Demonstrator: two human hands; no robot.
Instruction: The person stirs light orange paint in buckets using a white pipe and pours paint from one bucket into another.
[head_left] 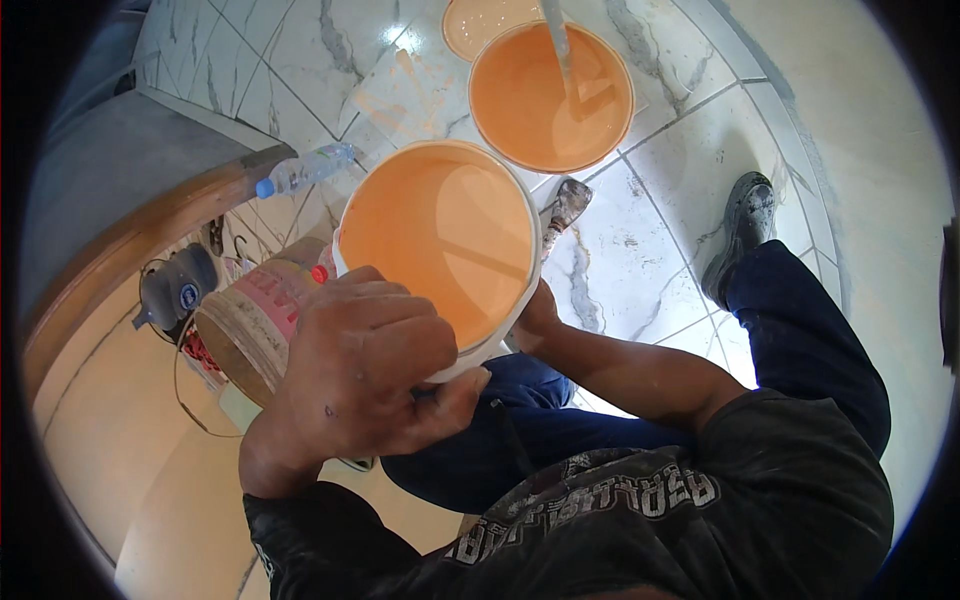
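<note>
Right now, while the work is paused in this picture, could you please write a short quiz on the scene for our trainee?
1. True or false: the left hand and the right hand are both on the white bucket.
2. Which holds a pale stick: (a) the white bucket, (b) the bucket beyond it, (c) the tipped bucket?
3. Fill in: the cap on the clear bottle is ____.
Key: 1 true; 2 b; 3 blue.
</note>
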